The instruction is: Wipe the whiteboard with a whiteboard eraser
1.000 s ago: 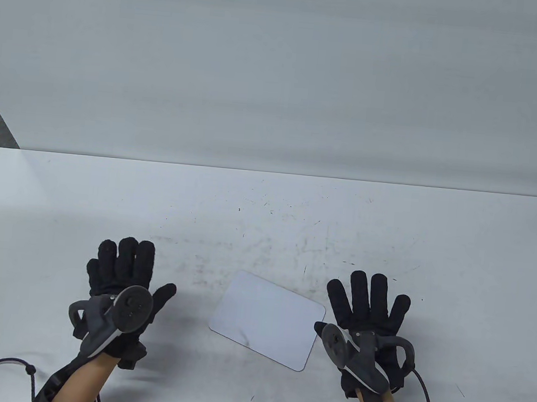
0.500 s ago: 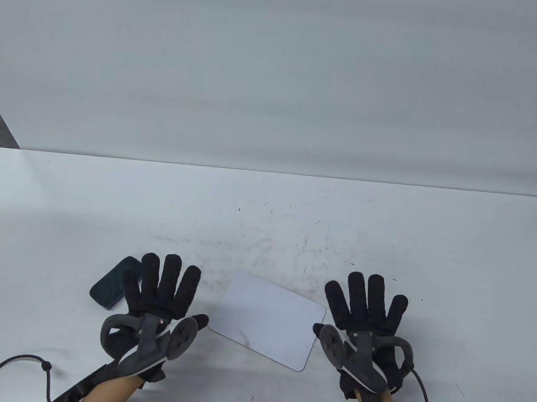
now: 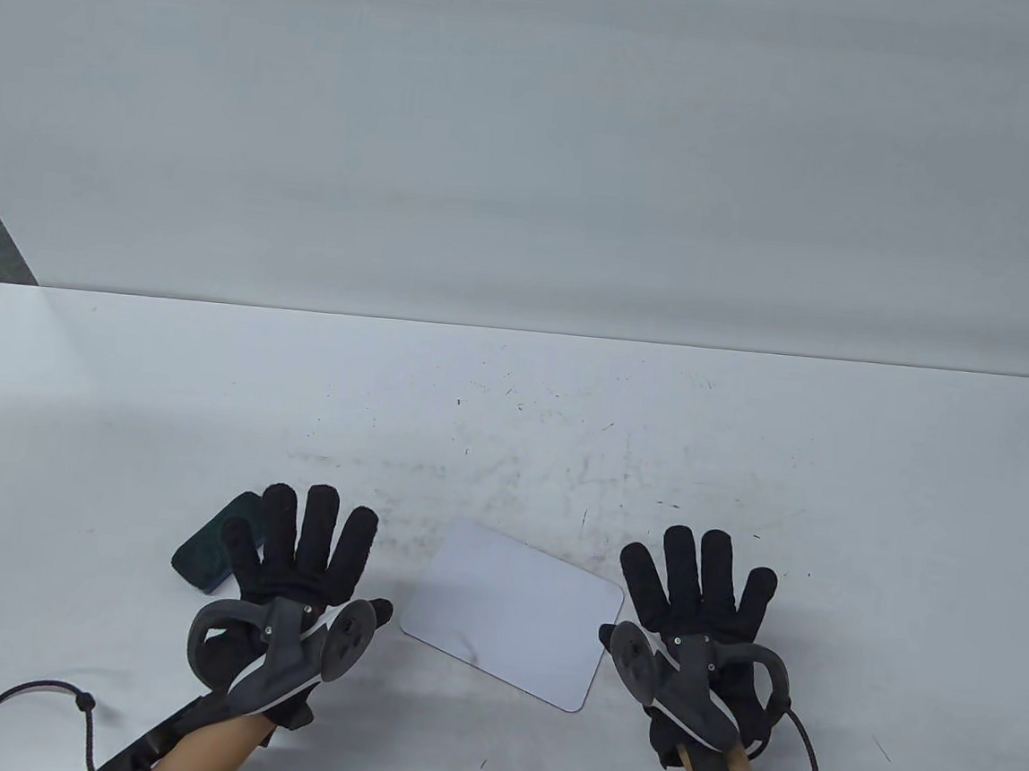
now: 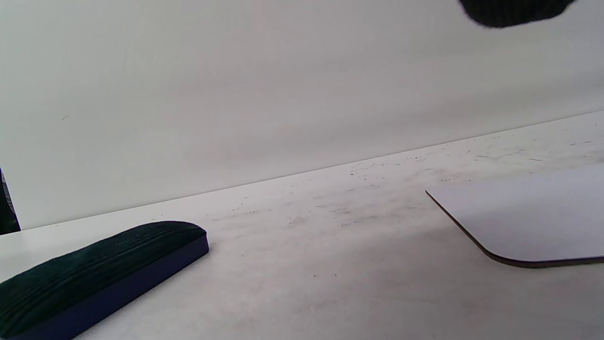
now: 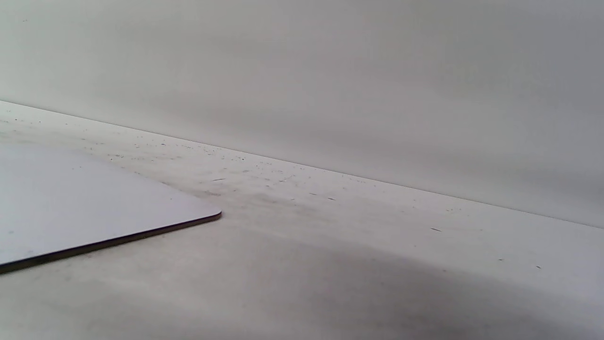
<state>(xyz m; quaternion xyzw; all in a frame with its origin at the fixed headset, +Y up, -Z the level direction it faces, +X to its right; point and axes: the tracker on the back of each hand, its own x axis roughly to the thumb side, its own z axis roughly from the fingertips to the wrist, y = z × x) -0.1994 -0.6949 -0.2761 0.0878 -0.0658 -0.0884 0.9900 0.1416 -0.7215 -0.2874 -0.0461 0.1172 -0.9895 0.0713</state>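
The whiteboard (image 3: 512, 613) is a thin white panel with rounded corners and a dark edge, lying flat on the scuffed white table (image 3: 511, 421) between my hands. The whiteboard eraser (image 3: 210, 547), a dark oblong block with a ribbed felt face and blue side, lies just beside my left hand (image 3: 302, 556). My left hand and my right hand (image 3: 699, 591) both have fingers spread, holding nothing.
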